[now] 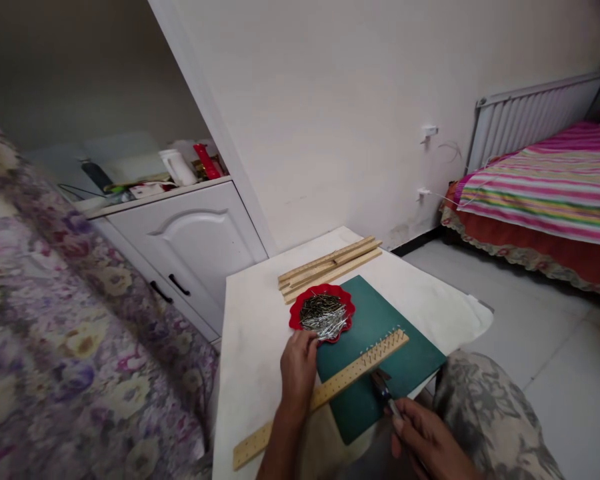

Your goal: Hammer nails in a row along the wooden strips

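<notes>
A long wooden strip (330, 387) lies slantwise across a green mat (380, 327), with a row of small nails standing in its far end. My left hand (298, 370) rests on the strip, fingers curled and reaching the rim of a red dish (347, 303) heaped with metal nails. My right hand (427, 440) is closed round the handle of a small hammer (383, 387), whose head hovers just beside the strip.
Several spare wooden strips (330, 267) lie at the far end of the white table (250, 320). A flowered bedcover (55, 300) fills the left, a white cabinet (185, 247) stands behind, and a striped bed (545, 187) is at the right.
</notes>
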The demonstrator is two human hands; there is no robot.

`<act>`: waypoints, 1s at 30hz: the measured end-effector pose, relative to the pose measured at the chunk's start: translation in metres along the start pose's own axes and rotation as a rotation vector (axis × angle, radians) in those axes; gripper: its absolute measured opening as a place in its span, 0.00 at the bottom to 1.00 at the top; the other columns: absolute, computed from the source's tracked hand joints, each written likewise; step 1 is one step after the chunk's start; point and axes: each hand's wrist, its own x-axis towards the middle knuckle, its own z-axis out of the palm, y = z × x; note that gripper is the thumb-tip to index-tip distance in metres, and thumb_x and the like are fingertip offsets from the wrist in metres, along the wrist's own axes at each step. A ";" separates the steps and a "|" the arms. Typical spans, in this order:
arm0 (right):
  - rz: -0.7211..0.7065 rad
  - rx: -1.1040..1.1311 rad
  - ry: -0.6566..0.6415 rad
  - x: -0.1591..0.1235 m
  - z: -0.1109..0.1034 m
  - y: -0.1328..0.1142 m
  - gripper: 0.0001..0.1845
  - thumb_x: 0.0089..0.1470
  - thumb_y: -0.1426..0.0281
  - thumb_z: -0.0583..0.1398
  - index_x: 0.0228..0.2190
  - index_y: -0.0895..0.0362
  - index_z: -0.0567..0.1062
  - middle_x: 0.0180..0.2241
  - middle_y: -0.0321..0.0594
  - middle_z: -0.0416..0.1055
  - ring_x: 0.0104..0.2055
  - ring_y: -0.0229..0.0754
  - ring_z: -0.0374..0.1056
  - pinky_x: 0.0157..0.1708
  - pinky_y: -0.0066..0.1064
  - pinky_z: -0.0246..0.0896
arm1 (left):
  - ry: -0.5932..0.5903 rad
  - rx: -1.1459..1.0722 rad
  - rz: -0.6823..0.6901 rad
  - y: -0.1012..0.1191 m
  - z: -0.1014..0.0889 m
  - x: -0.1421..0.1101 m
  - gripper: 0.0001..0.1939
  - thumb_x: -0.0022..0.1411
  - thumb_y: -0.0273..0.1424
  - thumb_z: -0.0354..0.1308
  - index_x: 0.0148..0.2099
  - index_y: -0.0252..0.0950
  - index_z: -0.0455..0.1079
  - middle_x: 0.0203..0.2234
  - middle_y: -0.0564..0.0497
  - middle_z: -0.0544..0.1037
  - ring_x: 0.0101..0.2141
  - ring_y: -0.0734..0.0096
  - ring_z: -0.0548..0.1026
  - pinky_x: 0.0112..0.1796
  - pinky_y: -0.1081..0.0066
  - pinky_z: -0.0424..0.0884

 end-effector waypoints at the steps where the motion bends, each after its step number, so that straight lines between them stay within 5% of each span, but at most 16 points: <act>1: -0.001 -0.001 -0.005 0.000 0.000 0.000 0.24 0.49 0.47 0.55 0.26 0.57 0.67 0.18 0.30 0.64 0.12 0.27 0.47 0.11 0.20 0.37 | -0.023 0.057 -0.002 -0.003 -0.004 0.009 0.10 0.60 0.28 0.48 0.35 0.38 0.70 0.33 0.50 0.74 0.36 0.68 0.71 0.37 0.72 0.64; 7: 0.006 -0.003 0.009 0.000 0.000 -0.002 0.24 0.48 0.47 0.55 0.27 0.56 0.68 0.18 0.31 0.65 0.12 0.29 0.47 0.10 0.22 0.35 | -0.305 0.341 -0.042 -0.011 -0.007 0.054 0.08 0.55 0.25 0.52 0.33 0.40 0.72 0.34 0.52 0.75 0.36 0.69 0.72 0.33 0.75 0.61; 14: 0.009 -0.015 0.002 0.001 -0.001 -0.006 0.25 0.47 0.45 0.55 0.25 0.56 0.69 0.19 0.32 0.65 0.12 0.29 0.47 0.10 0.22 0.36 | -0.399 0.398 -0.032 -0.011 -0.003 0.065 0.06 0.51 0.26 0.53 0.29 0.39 0.71 0.31 0.52 0.77 0.35 0.67 0.72 0.29 0.75 0.57; 24: 0.006 -0.023 0.000 0.002 -0.001 -0.004 0.24 0.48 0.47 0.55 0.26 0.56 0.68 0.20 0.32 0.67 0.12 0.29 0.48 0.11 0.23 0.37 | -0.387 0.422 0.062 -0.007 -0.011 0.054 0.08 0.57 0.27 0.49 0.32 0.40 0.69 0.32 0.52 0.75 0.33 0.69 0.71 0.30 0.75 0.57; 30: -0.070 -0.038 0.001 0.002 -0.001 -0.005 0.24 0.49 0.47 0.55 0.23 0.56 0.67 0.17 0.31 0.64 0.17 0.33 0.52 0.18 0.25 0.46 | -0.273 0.366 0.125 -0.002 -0.020 0.037 0.11 0.62 0.28 0.43 0.34 0.40 0.67 0.30 0.54 0.72 0.33 0.70 0.69 0.32 0.74 0.58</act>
